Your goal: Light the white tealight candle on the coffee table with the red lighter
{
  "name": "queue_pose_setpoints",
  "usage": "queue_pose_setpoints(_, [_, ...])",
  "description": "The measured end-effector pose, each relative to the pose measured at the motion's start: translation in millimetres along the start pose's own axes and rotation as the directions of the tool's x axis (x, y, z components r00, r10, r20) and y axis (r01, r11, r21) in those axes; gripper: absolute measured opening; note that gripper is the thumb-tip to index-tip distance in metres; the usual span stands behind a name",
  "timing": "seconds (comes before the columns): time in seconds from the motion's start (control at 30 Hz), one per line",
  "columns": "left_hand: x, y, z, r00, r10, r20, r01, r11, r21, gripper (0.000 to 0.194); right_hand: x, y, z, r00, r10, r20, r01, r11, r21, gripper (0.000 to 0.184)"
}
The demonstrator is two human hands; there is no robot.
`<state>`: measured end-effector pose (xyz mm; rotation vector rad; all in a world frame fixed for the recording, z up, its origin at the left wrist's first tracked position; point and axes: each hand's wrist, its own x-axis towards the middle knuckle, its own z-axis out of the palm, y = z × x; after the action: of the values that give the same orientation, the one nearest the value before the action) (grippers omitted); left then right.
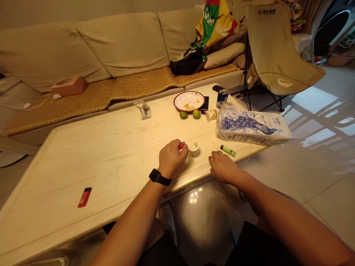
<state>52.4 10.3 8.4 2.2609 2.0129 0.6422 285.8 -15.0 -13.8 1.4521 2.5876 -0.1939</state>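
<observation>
My left hand (171,158), wearing a black watch, is closed around a red lighter (181,145) with its end poking out past the thumb. Just right of it stands a short round white candle (194,150); whether it burns I cannot tell. My right hand (222,166) rests on the table's front edge, fingers laid on the top and no object visible in them. Beyond its fingertips lie a green lighter (228,150) and a thin yellow stick (214,145). Another red lighter (84,197) lies far to the left.
Toward the back of the pale table (111,155) are a plate with food scraps (189,101), two green limes (196,114), a blue can (222,96) and a white phone stand (142,110). A tissue pack (252,125) overhangs the right edge. Behind are a sofa (122,44) and folding chair (277,51).
</observation>
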Motion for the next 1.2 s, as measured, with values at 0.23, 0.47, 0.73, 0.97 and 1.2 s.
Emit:
queue_pose_setpoints(0.23, [5,15,6.0,0.997,0.067,0.024,-0.068,0.995,0.076,0.026,0,2,1,1.000,0.002,0.006,-0.002,1.000,0.009,0.038])
queue_pose_setpoints(0.47, [10,22,10.2,0.995,0.089,0.039,-0.093,0.989,0.115,0.026,-1,3,2,1.000,-0.008,-0.022,0.009,1.000,0.015,0.038])
queue_pose_setpoints(0.73, [12,22,12.5,0.993,0.097,0.074,-0.108,0.981,0.159,0.026,-1,1,-1,1.000,0.004,0.002,-0.004,1.000,0.016,0.040])
queue_pose_setpoints(0.97, [13,23,13.0,0.992,0.092,0.085,-0.107,0.978,0.180,0.029,-1,2,2,1.000,-0.008,-0.011,0.008,1.000,-0.001,0.041])
queue_pose_setpoints(1.2, [13,23,12.2,0.992,0.083,0.100,-0.100,0.978,0.181,0.032,-1,2,0,1.000,-0.008,-0.007,0.008,1.000,0.005,0.040])
